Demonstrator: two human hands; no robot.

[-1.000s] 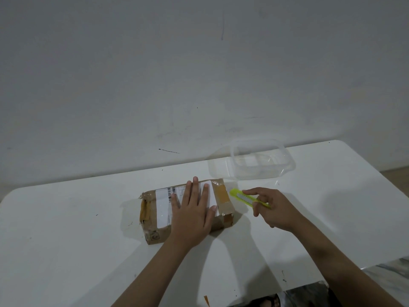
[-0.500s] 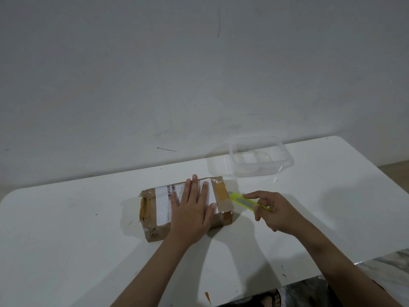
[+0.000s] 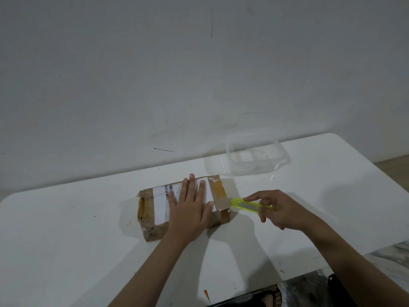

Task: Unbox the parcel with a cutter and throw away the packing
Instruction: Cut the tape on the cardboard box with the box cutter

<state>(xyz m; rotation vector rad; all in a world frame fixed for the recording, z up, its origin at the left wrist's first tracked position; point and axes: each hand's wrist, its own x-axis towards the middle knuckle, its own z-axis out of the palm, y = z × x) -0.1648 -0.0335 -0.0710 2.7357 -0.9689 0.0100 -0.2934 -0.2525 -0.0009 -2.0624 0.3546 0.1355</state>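
While the left hand (image 3: 188, 209) presses flat on the parcel (image 3: 183, 206) mid-table (image 3: 66, 240), the right hand (image 3: 278, 209) grips the yellow cutter (image 3: 245, 205), tip touching the parcel's right end; a clear plastic container (image 3: 256, 157) sits behind.

Left of parcel (image 3: 183, 207): bare table (image 3: 66, 229), open to its rounded edge.
Front: bare tabletop between the two forearms; an orange scrap (image 3: 206, 294) lies near the front edge.
Parcel top: blocked by the left hand (image 3: 188, 212), pressed flat on it.
Right end: blocked by the cutter (image 3: 250, 205) in the right hand (image 3: 278, 209), tip at the box corner.
Behind right: a clear tub (image 3: 256, 157) stands near the wall, apart from the parcel.
Far right: bare tabletop.
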